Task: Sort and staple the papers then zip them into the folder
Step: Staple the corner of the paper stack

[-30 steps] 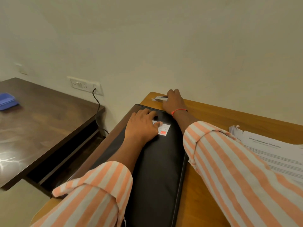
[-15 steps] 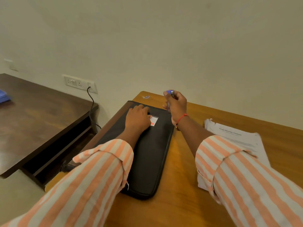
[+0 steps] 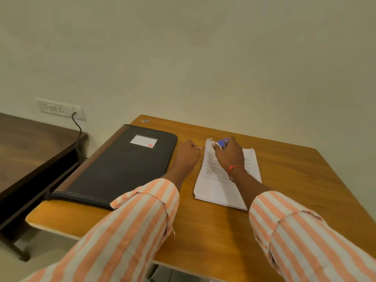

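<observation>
As our right hand (image 3: 230, 157) moved over from the black folder (image 3: 122, 165), it gripped the blue stapler (image 3: 222, 143) at the 11 o'clock corner of the papers (image 3: 221, 190). Our left hand (image 3: 188, 157) left the folder and lay curled at the papers' 9 o'clock edge; we could not tell if it held them. We thought stapling came next. The folder's white label (image 3: 143, 141) was too small to read.

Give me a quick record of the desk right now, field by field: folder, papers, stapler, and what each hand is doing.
folder: black, closed, flat on the table's left side
papers: white stack, right of the folder, outside it
stapler: blue, gripped by the right hand at the stack's far left corner
left hand: fingers curled, holding nothing, between folder and papers
</observation>
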